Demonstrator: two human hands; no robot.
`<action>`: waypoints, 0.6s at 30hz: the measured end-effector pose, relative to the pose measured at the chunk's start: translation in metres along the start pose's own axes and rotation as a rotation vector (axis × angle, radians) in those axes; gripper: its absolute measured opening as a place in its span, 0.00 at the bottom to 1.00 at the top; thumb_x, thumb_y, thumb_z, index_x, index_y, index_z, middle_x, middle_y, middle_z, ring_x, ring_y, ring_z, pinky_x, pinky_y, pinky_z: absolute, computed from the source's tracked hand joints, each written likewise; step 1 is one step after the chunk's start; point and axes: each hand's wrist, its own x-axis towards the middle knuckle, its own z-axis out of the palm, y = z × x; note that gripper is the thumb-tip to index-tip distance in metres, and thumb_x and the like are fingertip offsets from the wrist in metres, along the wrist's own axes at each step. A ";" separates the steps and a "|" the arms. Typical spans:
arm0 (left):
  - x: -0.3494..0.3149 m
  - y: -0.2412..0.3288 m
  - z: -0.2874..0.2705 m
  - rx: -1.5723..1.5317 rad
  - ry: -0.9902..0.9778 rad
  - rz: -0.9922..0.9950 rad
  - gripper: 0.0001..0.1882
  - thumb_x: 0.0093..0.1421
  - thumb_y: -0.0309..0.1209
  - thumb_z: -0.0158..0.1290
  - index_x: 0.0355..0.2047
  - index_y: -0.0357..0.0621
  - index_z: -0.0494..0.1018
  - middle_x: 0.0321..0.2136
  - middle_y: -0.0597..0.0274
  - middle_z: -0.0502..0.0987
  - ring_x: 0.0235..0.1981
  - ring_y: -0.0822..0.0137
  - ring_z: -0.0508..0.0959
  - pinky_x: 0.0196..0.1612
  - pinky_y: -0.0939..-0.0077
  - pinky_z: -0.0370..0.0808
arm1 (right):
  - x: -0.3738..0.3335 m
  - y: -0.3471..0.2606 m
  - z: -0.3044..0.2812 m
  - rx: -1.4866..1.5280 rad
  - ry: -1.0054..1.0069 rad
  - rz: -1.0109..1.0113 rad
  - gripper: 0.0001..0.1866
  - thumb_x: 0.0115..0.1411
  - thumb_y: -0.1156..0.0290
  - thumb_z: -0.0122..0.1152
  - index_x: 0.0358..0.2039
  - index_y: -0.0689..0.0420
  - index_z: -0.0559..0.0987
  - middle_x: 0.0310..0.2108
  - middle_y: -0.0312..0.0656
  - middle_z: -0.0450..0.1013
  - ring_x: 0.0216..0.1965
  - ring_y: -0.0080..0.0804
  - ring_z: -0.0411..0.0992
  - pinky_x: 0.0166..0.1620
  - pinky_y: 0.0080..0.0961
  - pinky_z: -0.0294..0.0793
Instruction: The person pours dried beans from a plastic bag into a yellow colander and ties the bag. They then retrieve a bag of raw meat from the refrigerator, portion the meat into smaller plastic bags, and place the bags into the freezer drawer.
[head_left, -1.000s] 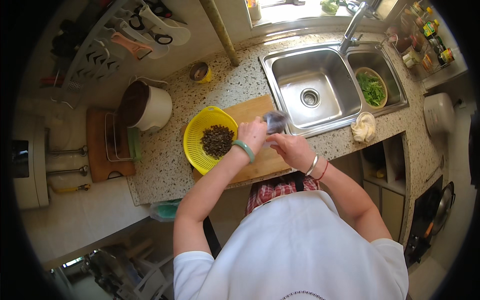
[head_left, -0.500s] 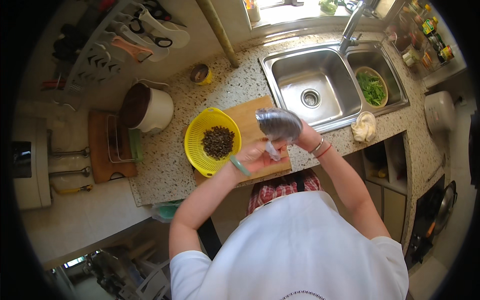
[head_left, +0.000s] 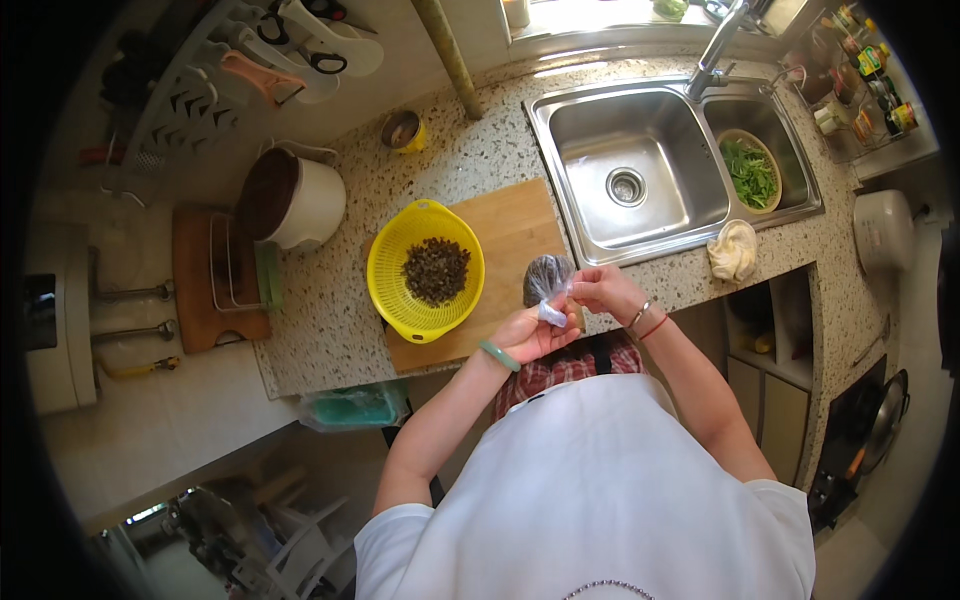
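A clear plastic bag (head_left: 549, 280) with dark contents hangs between my hands, over the right end of the wooden cutting board (head_left: 522, 225). My left hand (head_left: 540, 335), a green bangle at its wrist, is closed round the gathered neck of the bag. The fingertips of my right hand (head_left: 608, 292) pinch the plastic at the bag's right side. To the left, a yellow colander (head_left: 387, 290) stands partly on the board. Small dark brown pieces (head_left: 436, 270) lie heaped in it.
A double steel sink (head_left: 640, 180) lies beyond my right hand, with a bowl of green leaves (head_left: 750, 172) in its right basin. A crumpled white cloth (head_left: 733, 250) sits by its front edge. A white pot (head_left: 315, 205) and a yellow tin (head_left: 405, 132) stand at the left.
The bag has come down and turned more upright. My right hand has shifted from the full part of the bag to the plastic near its neck.
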 end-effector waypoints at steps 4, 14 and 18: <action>-0.002 0.001 -0.003 0.147 0.140 0.046 0.10 0.66 0.36 0.49 0.41 0.42 0.71 0.32 0.66 0.74 0.34 0.72 0.76 0.46 0.68 0.78 | -0.005 -0.006 0.009 -0.288 0.183 -0.128 0.08 0.54 0.69 0.63 0.27 0.61 0.80 0.19 0.34 0.74 0.20 0.17 0.69 0.24 0.15 0.66; 0.005 -0.006 -0.016 0.118 0.126 0.263 0.10 0.61 0.32 0.54 0.42 0.45 0.73 0.30 0.69 0.74 0.33 0.75 0.75 0.46 0.61 0.78 | -0.018 0.002 0.037 -0.707 0.421 -0.528 0.08 0.53 0.70 0.65 0.29 0.62 0.80 0.22 0.46 0.77 0.23 0.32 0.77 0.28 0.25 0.74; 0.012 -0.001 -0.004 0.208 0.297 0.350 0.11 0.59 0.31 0.55 0.40 0.40 0.73 0.31 0.64 0.76 0.31 0.72 0.77 0.42 0.62 0.80 | -0.011 0.014 0.029 -0.556 0.420 -0.537 0.07 0.53 0.71 0.65 0.30 0.61 0.79 0.25 0.44 0.77 0.25 0.35 0.76 0.30 0.27 0.74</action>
